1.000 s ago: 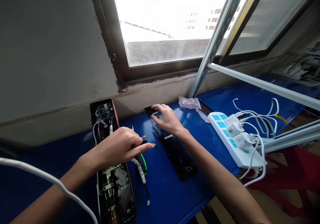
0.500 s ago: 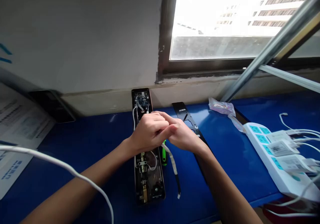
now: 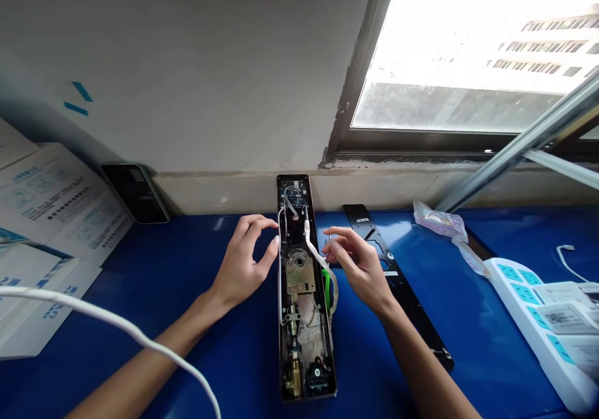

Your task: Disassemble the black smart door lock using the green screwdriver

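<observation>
A long, narrow smart-lock body (image 3: 299,338) lies with its inside facing up, showing a circuit board (image 3: 294,196), a metal mechanism (image 3: 300,274) and brass-coloured parts. At its left edge is my left hand (image 3: 246,260), thumb and forefinger apart, holding nothing; whether the fingertips touch the edge I cannot tell. My right hand (image 3: 358,263) hovers off the right edge, fingers loosely bent and apart, near a white-sleeved cable (image 3: 314,249) that runs out over the side. A green-handled tool (image 3: 326,288) lies against that side, partly behind the cable.
A black cover plate (image 3: 412,300) lies to the right. Beyond it are a plastic bag (image 3: 440,221) and a white power strip (image 3: 515,313) with plugged-in adapters. White boxes (image 3: 60,194) and a dark panel device (image 3: 135,193) stand at left. A white cable (image 3: 116,322) crosses the near left.
My hands were clasped together over the lock body and have parted, one to each side of it. The loose cable end has shifted. The view has turned somewhat left.
</observation>
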A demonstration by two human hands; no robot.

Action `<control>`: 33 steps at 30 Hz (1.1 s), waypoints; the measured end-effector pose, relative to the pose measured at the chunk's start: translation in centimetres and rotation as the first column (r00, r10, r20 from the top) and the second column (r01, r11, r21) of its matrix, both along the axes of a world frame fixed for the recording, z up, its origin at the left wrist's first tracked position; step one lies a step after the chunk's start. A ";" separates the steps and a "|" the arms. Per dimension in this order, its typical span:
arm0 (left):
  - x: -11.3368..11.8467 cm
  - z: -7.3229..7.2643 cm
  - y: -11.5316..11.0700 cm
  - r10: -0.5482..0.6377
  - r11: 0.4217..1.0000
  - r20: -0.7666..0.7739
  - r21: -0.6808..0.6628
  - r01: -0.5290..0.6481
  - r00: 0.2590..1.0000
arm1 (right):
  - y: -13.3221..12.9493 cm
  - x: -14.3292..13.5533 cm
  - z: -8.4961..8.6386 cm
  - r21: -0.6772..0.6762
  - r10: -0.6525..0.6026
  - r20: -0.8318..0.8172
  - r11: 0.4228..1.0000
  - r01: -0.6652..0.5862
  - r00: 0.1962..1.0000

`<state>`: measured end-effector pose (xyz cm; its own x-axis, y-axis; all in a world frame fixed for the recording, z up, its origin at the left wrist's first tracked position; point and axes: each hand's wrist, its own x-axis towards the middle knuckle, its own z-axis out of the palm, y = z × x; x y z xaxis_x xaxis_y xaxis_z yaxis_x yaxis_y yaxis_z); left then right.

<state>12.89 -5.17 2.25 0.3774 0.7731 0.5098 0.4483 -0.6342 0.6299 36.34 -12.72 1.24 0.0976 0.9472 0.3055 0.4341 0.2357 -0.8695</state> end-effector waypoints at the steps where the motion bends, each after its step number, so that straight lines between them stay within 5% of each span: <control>1: 0.1 -0.4 0.2 0.005 1.000 0.010 -0.031 -0.005 1.000 | 0.4 -0.2 0.2 0.010 0.001 0.028 1.000 -0.001 1.000; 8: 2.3 -1.0 2.1 0.049 0.974 0.145 -0.227 -0.015 0.988 | 3.1 -1.0 1.0 0.096 0.048 0.266 0.992 -0.076 0.963; 15: 3.9 -1.6 3.4 0.114 0.966 0.254 -0.254 -0.047 0.960 | 6.0 -1.0 1.1 0.284 -0.162 0.258 0.955 0.085 0.953; 22: 4.5 -2.0 3.5 0.136 0.957 0.355 -0.288 -0.030 0.925 | 8.7 -1.0 1.1 0.229 -0.200 0.312 0.964 0.131 0.929; 33: 4.2 -2.2 3.4 0.111 0.953 0.390 -0.302 0.013 0.914 | 8.9 -2.2 0.4 0.263 -0.239 0.322 0.952 0.156 0.916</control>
